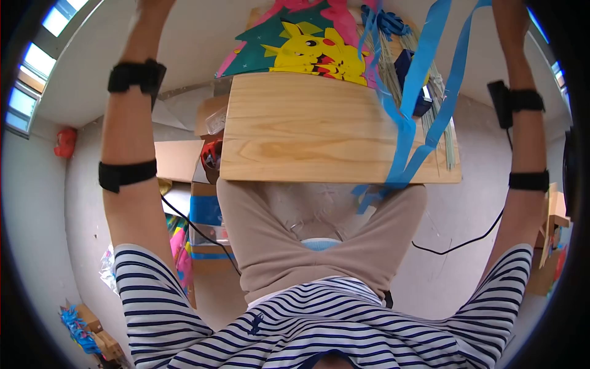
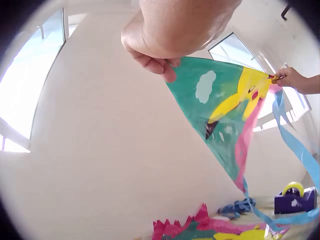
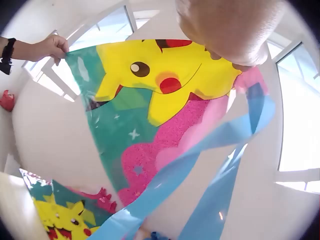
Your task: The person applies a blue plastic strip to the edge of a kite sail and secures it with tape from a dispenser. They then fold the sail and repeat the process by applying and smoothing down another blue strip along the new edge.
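Note:
A triangular kite (image 2: 215,100), green and pink with a yellow cartoon figure, hangs stretched between both raised hands. My left hand (image 3: 52,47) pinches one upper corner, fingertips and thumb together at its edge. At the opposite upper corner, my right hand (image 2: 292,80) grips the kite with curled fingers. Long blue streamers (image 3: 200,150) trail from the right corner and the bottom tip. In the head view both hands are cut off by the top edge, leaving the forearms, while the streamers hang down over the wooden board.
On the wooden board (image 1: 307,129) lie another cartoon-printed sheet (image 1: 319,49), a bundle of thin sticks (image 1: 448,135) and a dark tape dispenser (image 2: 295,200). A blue bunched ribbon (image 1: 387,21) sits at the back. Cardboard boxes (image 1: 178,157) stand on the left.

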Demonstrator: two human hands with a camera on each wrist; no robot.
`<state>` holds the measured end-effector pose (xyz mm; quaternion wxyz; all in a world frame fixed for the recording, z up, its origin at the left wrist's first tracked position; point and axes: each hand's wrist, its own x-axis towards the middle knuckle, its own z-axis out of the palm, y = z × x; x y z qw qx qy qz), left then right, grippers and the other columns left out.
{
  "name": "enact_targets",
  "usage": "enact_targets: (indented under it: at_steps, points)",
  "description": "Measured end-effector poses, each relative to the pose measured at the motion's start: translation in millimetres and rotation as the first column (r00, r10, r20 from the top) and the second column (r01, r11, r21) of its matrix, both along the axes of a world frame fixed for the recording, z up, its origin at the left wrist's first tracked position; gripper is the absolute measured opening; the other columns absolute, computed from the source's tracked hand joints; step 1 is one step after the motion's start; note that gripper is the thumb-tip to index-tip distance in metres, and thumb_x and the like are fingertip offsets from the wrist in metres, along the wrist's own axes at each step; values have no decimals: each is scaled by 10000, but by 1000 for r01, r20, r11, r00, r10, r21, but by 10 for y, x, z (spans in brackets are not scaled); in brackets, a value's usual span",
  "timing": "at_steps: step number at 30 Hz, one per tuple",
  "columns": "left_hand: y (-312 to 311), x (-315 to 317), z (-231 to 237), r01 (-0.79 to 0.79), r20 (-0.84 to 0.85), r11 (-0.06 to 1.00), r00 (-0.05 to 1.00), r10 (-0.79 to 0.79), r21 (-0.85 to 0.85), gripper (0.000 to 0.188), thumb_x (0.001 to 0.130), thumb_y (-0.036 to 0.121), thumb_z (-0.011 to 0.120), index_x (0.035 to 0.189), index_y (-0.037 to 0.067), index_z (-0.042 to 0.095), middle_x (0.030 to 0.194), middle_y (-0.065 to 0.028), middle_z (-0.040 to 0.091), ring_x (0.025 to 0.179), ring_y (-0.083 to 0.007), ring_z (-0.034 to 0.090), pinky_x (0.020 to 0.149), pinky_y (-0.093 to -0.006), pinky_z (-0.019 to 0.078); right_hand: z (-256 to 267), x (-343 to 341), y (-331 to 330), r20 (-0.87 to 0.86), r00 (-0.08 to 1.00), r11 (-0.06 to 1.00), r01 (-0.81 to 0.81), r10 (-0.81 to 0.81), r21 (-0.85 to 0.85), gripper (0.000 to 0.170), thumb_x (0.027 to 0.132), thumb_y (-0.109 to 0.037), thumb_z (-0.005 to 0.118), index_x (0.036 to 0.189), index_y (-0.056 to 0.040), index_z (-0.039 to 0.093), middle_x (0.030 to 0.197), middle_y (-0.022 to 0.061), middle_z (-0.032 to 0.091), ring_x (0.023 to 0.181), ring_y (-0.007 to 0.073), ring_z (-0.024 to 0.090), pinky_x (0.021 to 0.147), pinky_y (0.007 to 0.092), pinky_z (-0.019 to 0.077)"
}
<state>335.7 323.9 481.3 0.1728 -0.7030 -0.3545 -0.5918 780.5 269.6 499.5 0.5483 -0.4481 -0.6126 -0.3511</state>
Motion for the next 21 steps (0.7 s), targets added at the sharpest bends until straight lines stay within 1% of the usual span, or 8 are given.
enact_targets:
  at_steps: [2, 4, 6, 7, 8, 12, 15, 21]
  points:
    - [-66, -61, -441, -59, -24, 997, 998, 58, -47, 131, 945, 47, 618, 878, 16, 725, 768, -100, 721, 655, -161, 675, 609, -289, 545, -460, -11, -65, 93, 995, 994, -21, 30, -104, 383, 867, -31, 625, 1208, 140, 590, 1157, 341, 620, 1106, 457, 641, 951, 509, 534]
    - [-65, -200, -1030, -122, -63, 983, 992, 114, -141, 103, 913, 59, 638, 928, 47, 739, 798, -85, 725, 688, -170, 688, 642, -292, 545, -1272, 402, 134, 205, 967, 983, 169, -152, -72, 280, 865, -242, 739, 1118, -121, 733, 1164, 105, 701, 1034, 308, 693, 877, 408, 551]
    - [-125, -316, -1778, -154, -141, 973, 982, 130, -174, 120, 872, 50, 653, 939, 84, 746, 861, -70, 721, 746, -202, 694, 673, -307, 543, -1931, 139, -61, 186, 982, 982, 63, -29, -180, 281, 853, -160, 702, 1114, -57, 720, 1098, 182, 720, 1063, 383, 670, 909, 451, 536]
    - [-214, -304, -2097, -147, -189, 981, 974, 121, -128, 124, 865, 36, 649, 914, 94, 747, 902, -83, 718, 776, -237, 694, 682, -325, 550, -2297, 103, -162, 146, 989, 945, 33, 15, -324, 378, 870, -129, 701, 1233, -40, 647, 1203, 206, 671, 1148, 391, 625, 968, 450, 507]
    - [-317, -310, -2428, -215, -252, 958, 954, 164, -191, 121, 853, 22, 648, 891, 93, 738, 913, -85, 699, 784, -267, 684, 686, -353, 552, -2633, 67, -291, 100, 993, 886, -3, 55, -464, 488, 887, -97, 700, 1352, -22, 573, 1308, 231, 622, 1234, 398, 581, 1028, 449, 477]
    - [-855, -371, -3524, -303, -399, 860, 908, 129, -410, 100, 799, 17, 661, 846, 89, 711, 886, -77, 630, 820, -299, 634, 737, -412, 515, -3639, -170, -891, 18, 993, 710, -69, 114, -701, 491, 883, -68, 681, 1347, 31, 555, 1412, 253, 531, 1314, 425, 506, 1082, 440, 440]
    - [-1281, -390, -3784, -297, -465, 838, 883, 59, -457, 104, 787, 14, 646, 837, 87, 700, 879, -63, 615, 895, -277, 609, 784, -399, 481, -4064, -245, -1311, -43, 998, 517, -66, 56, -854, 452, 903, -80, 659, 1327, 41, 561, 1436, 239, 507, 1333, 425, 477, 1104, 442, 419]
    - [-1676, -431, -3800, -337, -525, 805, 851, 38, -488, 122, 793, 4, 624, 867, 72, 692, 904, -55, 608, 928, -268, 596, 801, -386, 477, -4100, -315, -1713, 73, 997, 467, 54, 23, -883, 386, 929, -121, 643, 1292, 7, 614, 1410, 188, 554, 1264, 389, 527, 1071, 457, 419]
